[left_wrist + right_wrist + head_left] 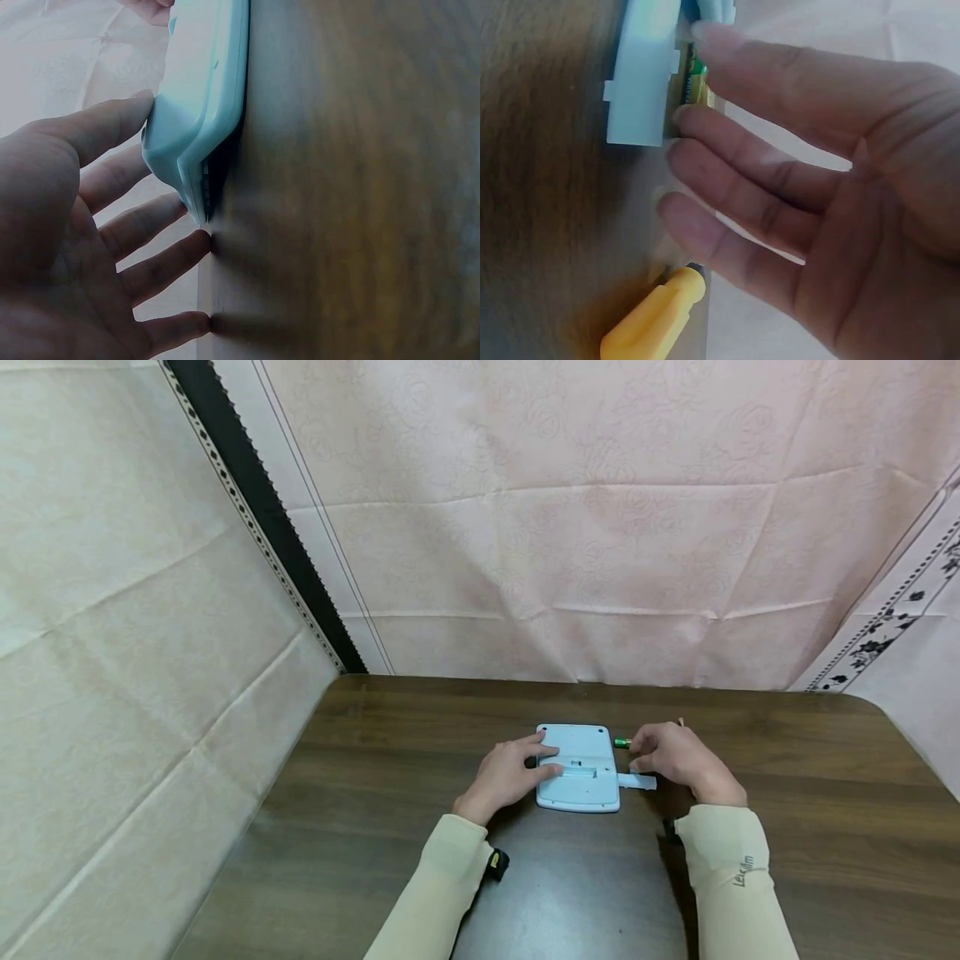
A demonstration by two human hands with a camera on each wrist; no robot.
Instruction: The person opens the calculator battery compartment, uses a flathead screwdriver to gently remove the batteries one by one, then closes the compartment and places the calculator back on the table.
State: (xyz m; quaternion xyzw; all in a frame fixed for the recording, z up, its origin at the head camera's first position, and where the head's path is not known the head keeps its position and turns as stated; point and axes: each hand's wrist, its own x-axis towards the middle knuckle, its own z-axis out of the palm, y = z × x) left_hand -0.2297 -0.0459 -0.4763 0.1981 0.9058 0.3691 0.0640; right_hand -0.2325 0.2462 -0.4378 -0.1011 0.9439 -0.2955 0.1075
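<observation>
A light blue device (576, 789), which looks like a calculator, lies face down on the table with its battery slot upward. My left hand (510, 772) rests on its left part, thumb and fingers stretched over the back; in the left wrist view the fingertips stand along its thick edge. To its right, a green and gold battery (622, 743) lies on the table, right at the fingertips of my right hand (675, 756). The right thumb is spread apart from the fingers, near the light blue battery cover (637, 782). In the right wrist view the thumb partly hides the battery (697, 79).
A yellow tool handle (652, 322) lies on the table beyond the right fingers, mostly hidden by the hand in the head view. The brown wooden table (360, 827) ends at the back against a pale cloth (570, 552), with more cloth at the left.
</observation>
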